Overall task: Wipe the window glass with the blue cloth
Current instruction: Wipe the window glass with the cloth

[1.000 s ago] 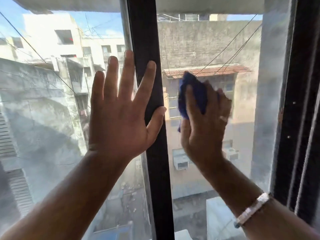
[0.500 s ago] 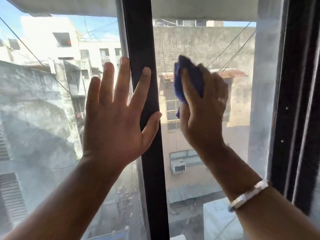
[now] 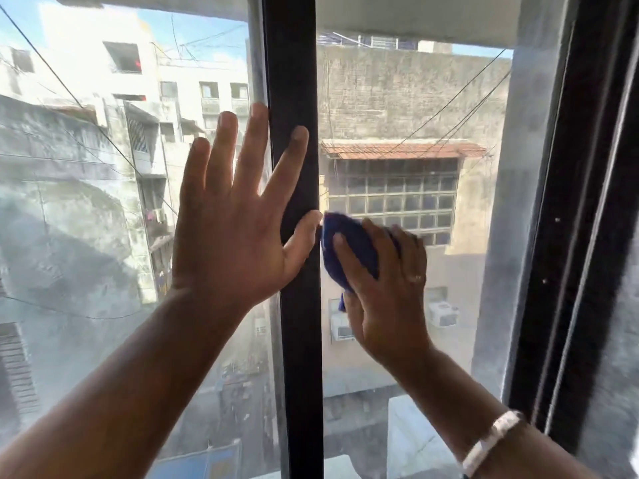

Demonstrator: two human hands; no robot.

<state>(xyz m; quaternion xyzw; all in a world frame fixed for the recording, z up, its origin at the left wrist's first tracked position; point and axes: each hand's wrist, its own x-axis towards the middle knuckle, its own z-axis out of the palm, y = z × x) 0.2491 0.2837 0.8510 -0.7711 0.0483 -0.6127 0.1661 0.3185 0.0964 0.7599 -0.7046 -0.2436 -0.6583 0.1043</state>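
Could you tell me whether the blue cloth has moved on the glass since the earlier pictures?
Yes. The blue cloth has dropped from roof height to below the barred window, closer to the dark frame bar.

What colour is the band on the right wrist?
White, seen in the head view: the band sits on the right wrist.

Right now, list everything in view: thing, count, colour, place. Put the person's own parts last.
blue cloth: one, dark blue, pressed on the right pane beside the centre bar
centre bar: one, black, upright between the two panes
left pane: one, hazy and streaked, left of the bar
right pane: one, clearer, right of the bar
side frame: one, black, right edge
buildings outside: several, pale and grey, behind the glass
bracelet: one, white, on the right wrist
left hand: one, open, spread flat across the left pane and the bar
right hand: one, holding the cloth to the glass
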